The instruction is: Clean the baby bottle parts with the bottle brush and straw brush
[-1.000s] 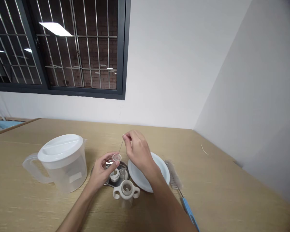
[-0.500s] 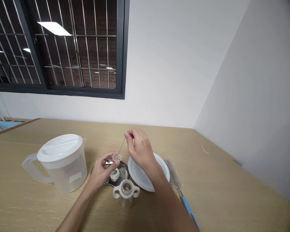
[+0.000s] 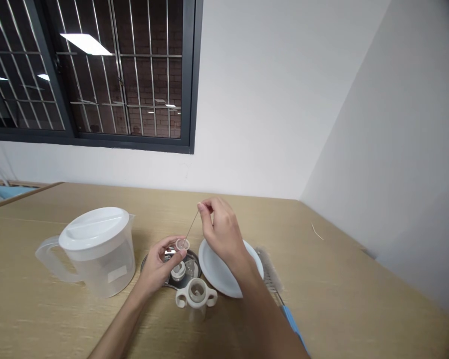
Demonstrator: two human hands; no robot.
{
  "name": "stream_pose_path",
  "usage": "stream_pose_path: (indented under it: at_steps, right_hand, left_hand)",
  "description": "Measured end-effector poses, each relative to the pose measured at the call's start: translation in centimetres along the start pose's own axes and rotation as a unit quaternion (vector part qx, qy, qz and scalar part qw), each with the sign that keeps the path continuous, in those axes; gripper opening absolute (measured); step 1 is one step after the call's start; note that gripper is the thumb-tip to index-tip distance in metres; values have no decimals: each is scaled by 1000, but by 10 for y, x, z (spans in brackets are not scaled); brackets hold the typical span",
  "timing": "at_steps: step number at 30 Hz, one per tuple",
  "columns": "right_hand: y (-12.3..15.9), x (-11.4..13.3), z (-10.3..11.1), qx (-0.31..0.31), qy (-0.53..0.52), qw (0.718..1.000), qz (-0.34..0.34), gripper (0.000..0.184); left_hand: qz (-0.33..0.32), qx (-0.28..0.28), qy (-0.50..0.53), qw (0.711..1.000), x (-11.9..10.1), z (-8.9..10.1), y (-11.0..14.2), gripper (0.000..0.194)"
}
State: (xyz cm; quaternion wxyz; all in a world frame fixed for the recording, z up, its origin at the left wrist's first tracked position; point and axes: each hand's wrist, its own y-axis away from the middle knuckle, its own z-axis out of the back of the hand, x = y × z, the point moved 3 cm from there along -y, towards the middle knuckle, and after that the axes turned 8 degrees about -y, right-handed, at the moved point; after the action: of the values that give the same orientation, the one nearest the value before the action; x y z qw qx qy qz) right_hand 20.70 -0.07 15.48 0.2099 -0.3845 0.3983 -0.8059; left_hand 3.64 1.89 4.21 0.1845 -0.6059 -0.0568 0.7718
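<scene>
My left hand [image 3: 159,267] is closed, with thumb and fingers around the rim of a small round translucent piece [image 3: 182,244], which looks like a bottle nipple with its open side up. Between thumb and forefinger, my right hand [image 3: 222,229] pinches the top of a thin wire-like rod [image 3: 192,225]. The rod slants down to the left and its lower end goes into the round piece; its tip is hidden. Below my left hand, a dark metal tray [image 3: 195,257] bears a white ring-shaped collar [image 3: 178,271] and a clear part. An uncapped two-handled baby bottle [image 3: 197,294] stands just in front.
A lidded translucent pitcher [image 3: 103,254] stands at the left. Under my right forearm lies a white plate [image 3: 219,276], with a blue-handled bottle brush [image 3: 269,271] beside it. Farther right is a thin pale strip [image 3: 317,232]. A wall and a barred window are behind the table.
My right hand has shifted slightly right, and the rod now leans a little more. My left hand keeps the round piece in nearly the same place.
</scene>
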Motion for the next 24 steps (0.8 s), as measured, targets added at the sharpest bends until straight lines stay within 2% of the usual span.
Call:
stream_pose_path:
  at_steps: [10, 15, 19, 24]
  right_hand:
    - [-2, 3, 11, -20, 2, 1000, -4, 17]
    - [-4, 3, 30, -65, -13, 998, -9, 18]
    - [-5, 0, 44, -81, -22, 996, -23, 19]
    - [-5, -5, 45, -112, -42, 992, -31, 16]
  left_hand:
    - [-26, -1, -47, 999, -1, 1, 0, 41]
    - [-22, -9, -86, 996, 1, -1, 0, 42]
    - [-12, -14, -79, 997, 4, -1, -1, 42]
    - [-25, -14, -86, 996, 2, 0, 0, 39]
